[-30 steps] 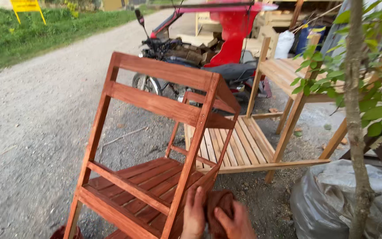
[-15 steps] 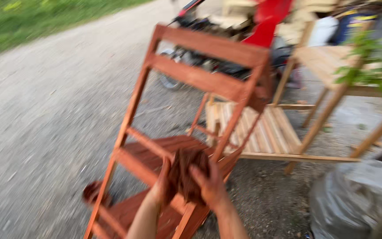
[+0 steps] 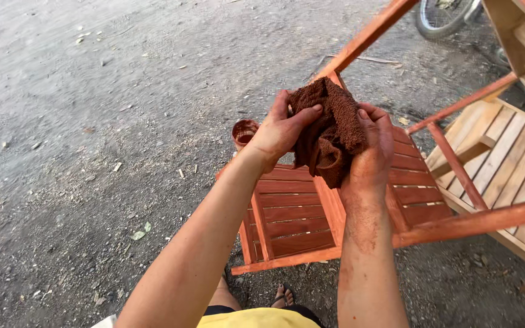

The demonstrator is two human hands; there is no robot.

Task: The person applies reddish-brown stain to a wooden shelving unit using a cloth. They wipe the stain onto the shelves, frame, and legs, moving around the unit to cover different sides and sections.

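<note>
Both forearms reach forward and up from the bottom edge of the view, bare and smeared with reddish-brown stain. The left hand (image 3: pixel 277 130) is cocked at the wrist, its thumb laid across the upper left of a brown cloth (image 3: pixel 329 130) and its fingers curled behind; its grip is closed on the cloth. The right hand (image 3: pixel 373 152) stands palm inward on the other side, fingers wrapped over the cloth's right edge, so its grip is closed on the same cloth. The cloth is pinched between the two hands, held in the air above the stained chair.

The cloth is a thick, nubby terry rag, dark rust-brown and bunched into folds. Its long axis runs roughly upright: a rounded lump at the top, a loose folded end hanging down below the hands.

Directly under the grip lies the slatted seat of the red-orange wooden folding chair (image 3: pixel 293 218), with a rail running away beyond the hands. Just left of the left hand, on the gravel ground (image 3: pixel 92 121), sits a small stain-filled cup (image 3: pixel 244 130). To the right of the grip is a paler slatted chair (image 3: pixel 511 158); farther off, a wheel (image 3: pixel 445 15).
</note>
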